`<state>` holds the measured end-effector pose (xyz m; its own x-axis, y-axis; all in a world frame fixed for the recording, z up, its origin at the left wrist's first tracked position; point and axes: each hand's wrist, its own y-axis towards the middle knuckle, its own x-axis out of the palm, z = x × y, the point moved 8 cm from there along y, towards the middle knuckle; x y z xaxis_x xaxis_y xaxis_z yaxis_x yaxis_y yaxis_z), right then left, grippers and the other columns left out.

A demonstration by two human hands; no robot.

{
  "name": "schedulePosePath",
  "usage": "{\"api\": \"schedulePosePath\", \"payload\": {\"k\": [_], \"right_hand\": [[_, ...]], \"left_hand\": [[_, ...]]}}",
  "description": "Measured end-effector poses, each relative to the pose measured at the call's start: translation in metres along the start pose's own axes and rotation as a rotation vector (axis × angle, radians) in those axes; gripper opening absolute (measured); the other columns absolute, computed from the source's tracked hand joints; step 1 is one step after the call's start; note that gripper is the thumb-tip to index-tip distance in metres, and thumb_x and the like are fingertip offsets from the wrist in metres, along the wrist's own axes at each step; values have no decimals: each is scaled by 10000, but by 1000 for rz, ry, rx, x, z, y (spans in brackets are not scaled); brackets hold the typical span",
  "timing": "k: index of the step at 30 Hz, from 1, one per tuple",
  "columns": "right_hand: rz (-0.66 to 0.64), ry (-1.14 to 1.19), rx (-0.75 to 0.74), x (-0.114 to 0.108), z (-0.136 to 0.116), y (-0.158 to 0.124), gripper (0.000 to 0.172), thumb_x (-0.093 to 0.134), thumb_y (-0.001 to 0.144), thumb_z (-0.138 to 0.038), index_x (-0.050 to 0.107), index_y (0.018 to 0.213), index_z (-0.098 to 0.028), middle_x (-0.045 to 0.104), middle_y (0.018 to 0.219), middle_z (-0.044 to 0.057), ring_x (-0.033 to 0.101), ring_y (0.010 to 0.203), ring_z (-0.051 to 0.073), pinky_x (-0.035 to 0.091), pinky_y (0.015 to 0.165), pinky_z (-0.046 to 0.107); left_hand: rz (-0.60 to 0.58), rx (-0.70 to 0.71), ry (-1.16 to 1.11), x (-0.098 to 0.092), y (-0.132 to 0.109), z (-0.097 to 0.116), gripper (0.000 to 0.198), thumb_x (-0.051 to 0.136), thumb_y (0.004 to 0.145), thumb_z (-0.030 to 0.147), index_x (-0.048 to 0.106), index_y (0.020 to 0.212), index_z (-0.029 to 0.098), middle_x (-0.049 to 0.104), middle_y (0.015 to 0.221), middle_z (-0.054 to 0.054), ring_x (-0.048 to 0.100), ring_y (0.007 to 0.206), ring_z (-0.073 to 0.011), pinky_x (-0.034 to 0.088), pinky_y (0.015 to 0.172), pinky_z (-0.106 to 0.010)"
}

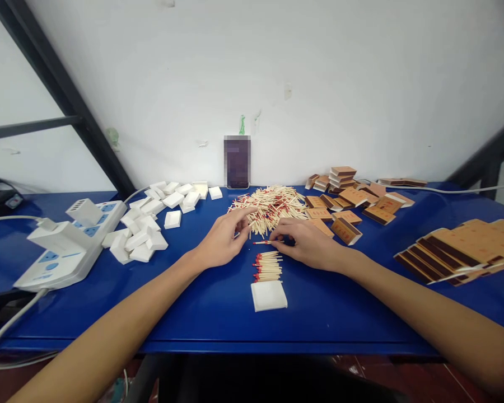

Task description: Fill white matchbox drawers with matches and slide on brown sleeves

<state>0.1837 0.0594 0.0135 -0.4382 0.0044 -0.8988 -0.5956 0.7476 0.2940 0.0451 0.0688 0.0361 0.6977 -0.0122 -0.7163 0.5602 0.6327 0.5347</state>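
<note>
Both arms bare, reaching in over the near edge of the smooth blue worktop [218, 319]. Left forearm [121, 322] slants inward toward the far edge; right forearm [420, 313] mirrors it from nearer the right end. Wrists fairly straight. Left hand [227, 238]: back up, index finger arched forward and inward, thumb below it, gap between their tips. Right hand [302, 243]: back up, index finger and thumb brought together in a pinch, remaining fingers bent, partly hidden. Hands face each other, near but apart, well in from the near edge.
</note>
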Motion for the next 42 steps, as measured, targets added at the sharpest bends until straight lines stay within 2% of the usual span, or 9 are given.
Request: {"api": "schedulePosePath", "payload": {"k": [2,6,11,17,22,26,31,38,42], "right_hand": [[2,-4,0,1,0,0,132,550,921,-226,673,887,-191,652,877,59,580,813,183,442,733,316],[12,-5,-3,0,0,0,134,547,921,-236,669,895,-187,647,875,55,572,821,184,433,741,317],[12,-4,-2,-4,0,-2,124,536,906,-211,659,915,-195,632,876,48,572,813,179,429,741,314],[-12,2,10,-3,2,-3,121,539,914,-240,634,853,-197,628,867,41,561,780,168,412,709,305],[-2,32,10,-2,5,-3,154,524,939,-269,618,841,-197,621,867,46,559,779,169,418,706,302],[-15,20,12,-3,3,-4,158,513,945,-276,623,863,-199,620,876,42,558,780,167,412,707,303],[-33,-4,-1,-6,0,-5,80,557,894,-223,632,869,-206,613,866,34,549,764,164,394,680,296],[-28,47,23,-2,3,0,142,557,912,-261,659,833,-201,605,794,28,531,710,156,390,657,288],[-31,87,9,0,0,0,176,533,941,-284,675,878,-201,611,808,31,546,743,163,399,687,294]], "left_hand": [[-2,8,4,1,-1,1,335,423,960,176,547,1271,169,637,888,-29,560,744,-132,481,715,-280],[1,-42,-78,1,-1,1,218,481,966,221,636,1114,177,699,923,-34,618,774,-136,493,732,-279],[-149,-9,-147,10,-1,9,124,605,919,262,710,909,195,735,926,-23,663,862,-152,506,815,-301],[-231,141,79,15,-6,13,144,609,933,277,740,943,219,692,955,-33,607,934,-173,453,883,-343],[-222,108,184,13,-6,7,187,615,921,315,714,1048,219,642,951,-36,566,924,-185,430,865,-348],[-240,69,250,13,-6,3,140,646,893,323,724,929,212,617,920,-30,552,921,-191,399,867,-357],[-267,56,273,16,-6,2,162,621,913,340,732,887,225,613,903,-23,545,899,-186,381,832,-355],[-262,59,267,20,-6,6,183,590,936,329,721,877,216,607,913,-34,538,909,-197,392,828,-355],[-268,93,173,20,-6,9,169,605,935,325,703,875,201,613,884,-24,546,879,-179,397,818,-326]]}}
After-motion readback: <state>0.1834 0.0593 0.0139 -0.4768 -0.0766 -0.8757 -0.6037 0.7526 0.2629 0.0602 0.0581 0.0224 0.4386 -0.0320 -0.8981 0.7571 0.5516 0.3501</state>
